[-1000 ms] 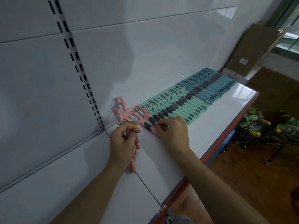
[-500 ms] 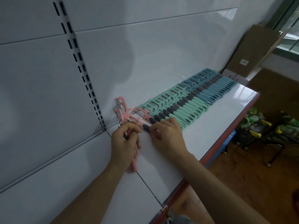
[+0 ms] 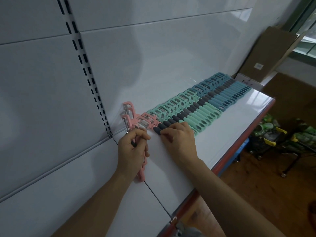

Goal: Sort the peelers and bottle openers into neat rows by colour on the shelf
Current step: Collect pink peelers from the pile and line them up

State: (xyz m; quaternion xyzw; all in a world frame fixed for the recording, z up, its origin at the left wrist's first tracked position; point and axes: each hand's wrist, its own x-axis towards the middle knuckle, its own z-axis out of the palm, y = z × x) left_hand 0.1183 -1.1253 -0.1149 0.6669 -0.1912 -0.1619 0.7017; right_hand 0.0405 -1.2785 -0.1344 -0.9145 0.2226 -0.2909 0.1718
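Observation:
On the white shelf [image 3: 242, 124] lies a tight row of peelers: several blue ones [image 3: 234, 93] at the far end, then several mint green ones [image 3: 203, 113]. At the near end of the row lies one pink peeler [image 3: 149, 121] with a dark grip. My right hand [image 3: 179, 139] covers that peeler's handle, its curled fingers on it. My left hand [image 3: 132, 151] grips a bunch of pink peelers [image 3: 129, 115], heads up near the back wall, handles sticking out below the palm.
A white panelled back wall with a slotted upright [image 3: 89, 72] rises behind the shelf. The shelf has a red front edge [image 3: 227, 161]. A cardboard box [image 3: 266, 53] leans beyond the far end. Shopping trolleys [image 3: 277, 139] stand on the wooden floor below right.
My right hand has slid left along the shelf with the pink peeler, away from the green ones and closer to my left hand. The left hand has hardly moved.

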